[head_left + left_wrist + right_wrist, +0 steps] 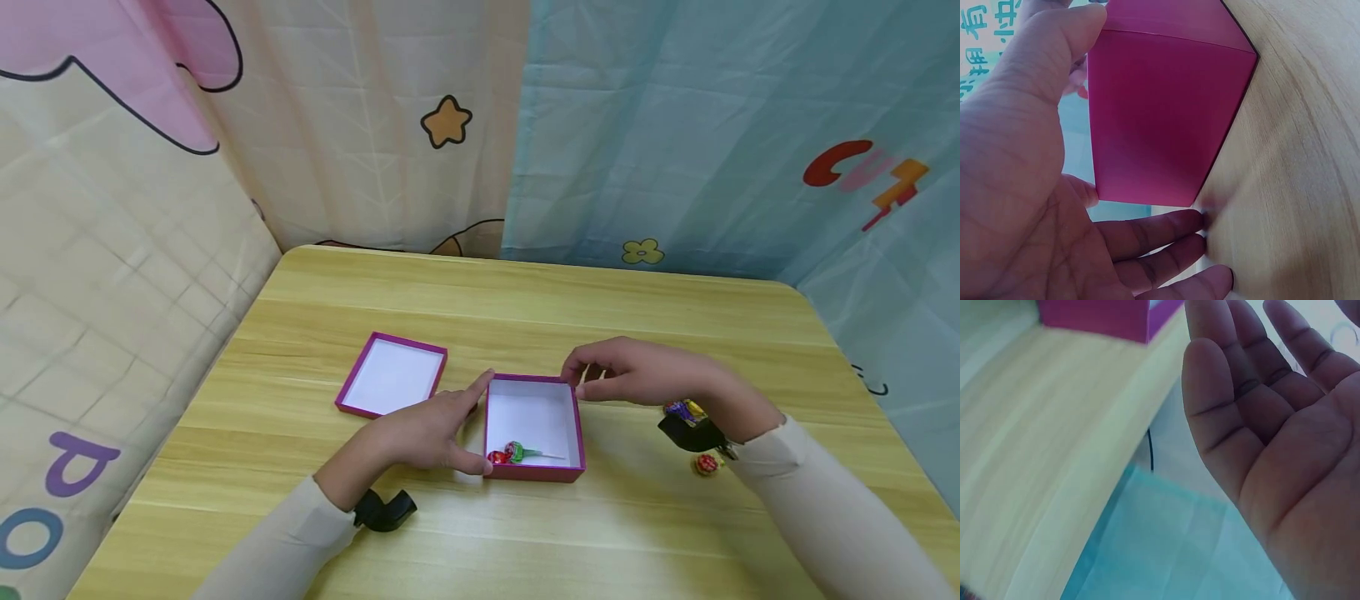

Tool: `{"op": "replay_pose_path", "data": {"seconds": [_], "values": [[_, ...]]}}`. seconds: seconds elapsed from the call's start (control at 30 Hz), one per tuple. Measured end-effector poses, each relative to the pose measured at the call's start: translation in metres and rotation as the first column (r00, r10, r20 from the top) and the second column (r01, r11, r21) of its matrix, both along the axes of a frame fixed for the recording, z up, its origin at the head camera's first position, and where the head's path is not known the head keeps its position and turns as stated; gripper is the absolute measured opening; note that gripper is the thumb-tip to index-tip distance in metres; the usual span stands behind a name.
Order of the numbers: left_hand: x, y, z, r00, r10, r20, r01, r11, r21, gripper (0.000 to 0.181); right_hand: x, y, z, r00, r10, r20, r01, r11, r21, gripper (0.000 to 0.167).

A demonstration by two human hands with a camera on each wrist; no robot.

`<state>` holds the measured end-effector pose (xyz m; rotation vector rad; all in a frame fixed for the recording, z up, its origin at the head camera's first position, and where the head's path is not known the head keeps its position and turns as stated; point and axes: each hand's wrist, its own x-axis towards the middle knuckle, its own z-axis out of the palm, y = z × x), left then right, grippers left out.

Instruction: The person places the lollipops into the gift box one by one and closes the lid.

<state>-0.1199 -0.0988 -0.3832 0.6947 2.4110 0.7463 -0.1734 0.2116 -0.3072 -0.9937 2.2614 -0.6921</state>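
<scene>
A magenta box with a white inside stands upright on the table. In it lie a red-wrapped lollipop and a green-wrapped lollipop with a pale stick. My left hand holds the box's left side, thumb at the near corner and index finger at the far corner. The left wrist view shows its other fingers stretched low beside the magenta wall. With bent fingers, my right hand holds the far right corner; its contact there is partly hidden in the right wrist view.
Left of the box lies its lid, white inside facing up. Wrapped sweets lie partly behind the right wrist, and a red lollipop lies nearer. Printed curtains hang behind the wooden table.
</scene>
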Motion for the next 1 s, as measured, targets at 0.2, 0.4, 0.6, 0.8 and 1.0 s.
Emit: {"op": "replay_pose_path", "data": {"seconds": [0.2,0.4,0.6,0.8,1.0], "values": [[-0.001,0.0,0.001,1.0,0.005,0.006,-0.006,1.0,0.007,0.122,0.007,0.038,0.005,0.995,-0.102,0.005,0.102,0.995,0.002,0.025],[0.001,0.0,0.001,1.0,0.001,0.008,-0.001,1.0,0.013,0.122,0.02,0.07,0.002,0.988,-0.152,-0.013,0.153,0.988,0.021,0.024],[0.001,0.0,0.0,1.0,-0.003,-0.01,0.003,1.0,0.011,0.121,0.031,0.097,-0.004,0.983,-0.185,0.005,0.185,0.983,-0.006,0.018],[0.001,0.0,0.001,1.0,-0.002,-0.012,0.002,1.0,0.002,0.121,0.041,0.123,-0.019,0.977,-0.203,0.056,0.202,0.979,0.033,0.028],[0.001,0.0,0.001,1.0,0.004,-0.004,-0.004,1.0,0.001,0.122,0.05,0.145,-0.036,0.969,-0.236,0.074,0.234,0.971,0.044,0.025]]}}
